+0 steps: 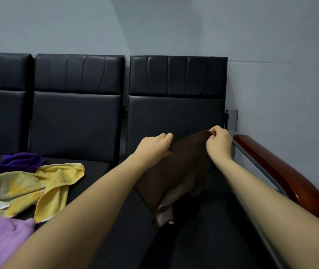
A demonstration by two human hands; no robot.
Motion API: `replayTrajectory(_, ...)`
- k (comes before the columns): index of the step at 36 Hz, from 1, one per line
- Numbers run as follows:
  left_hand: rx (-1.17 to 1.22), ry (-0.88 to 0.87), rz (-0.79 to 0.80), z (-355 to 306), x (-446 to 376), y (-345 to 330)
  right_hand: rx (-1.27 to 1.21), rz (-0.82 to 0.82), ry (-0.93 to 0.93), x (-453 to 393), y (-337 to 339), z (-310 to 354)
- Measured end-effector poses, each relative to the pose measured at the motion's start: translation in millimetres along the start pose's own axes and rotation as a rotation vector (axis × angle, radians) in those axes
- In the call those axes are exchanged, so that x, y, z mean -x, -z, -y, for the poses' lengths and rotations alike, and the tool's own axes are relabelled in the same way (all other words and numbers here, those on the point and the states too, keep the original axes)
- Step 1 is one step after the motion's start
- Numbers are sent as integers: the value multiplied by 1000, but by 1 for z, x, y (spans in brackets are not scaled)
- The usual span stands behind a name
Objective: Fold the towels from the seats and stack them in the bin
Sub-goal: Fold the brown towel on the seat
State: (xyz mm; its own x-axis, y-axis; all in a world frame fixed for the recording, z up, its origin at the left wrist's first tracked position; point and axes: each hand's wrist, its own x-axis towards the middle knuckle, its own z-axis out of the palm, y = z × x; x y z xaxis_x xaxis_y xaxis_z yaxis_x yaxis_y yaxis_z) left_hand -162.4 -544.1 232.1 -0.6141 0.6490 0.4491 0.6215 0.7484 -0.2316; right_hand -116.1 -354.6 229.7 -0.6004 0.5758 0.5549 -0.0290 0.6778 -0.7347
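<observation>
1. Black padded seats [193, 220] along a pale wall serve as the work surface; no bin is in view.
2. A brown towel [176, 171] is held up above the seat nearest the wooden armrest [283, 171], its lower end hanging in a crumpled point just over the cushion.
3. Its top edge is pinched by both hands: the left hand [155, 145] at one corner, the right hand [219, 141] at the other, fingers curled tightly on the cloth.
4. For a clean fold, the top edge is best pulled taut and level, so the bunched lower part can be shaken flat before the halves are brought together.
5. Farther from the armrest, on the next seat, a yellow towel [38, 187], a lilac towel [1, 241] and a purple towel [20, 162] lie unfolded.
</observation>
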Motion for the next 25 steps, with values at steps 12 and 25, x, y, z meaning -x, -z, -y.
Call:
replayTrajectory(12, -177, 348, -326, 9, 4, 2, 33, -105, -117, -3, 23, -4)
replayTrajectory(25, -260, 93, -507, 30, 2, -3, 7, -81, -102, -5, 31, -8)
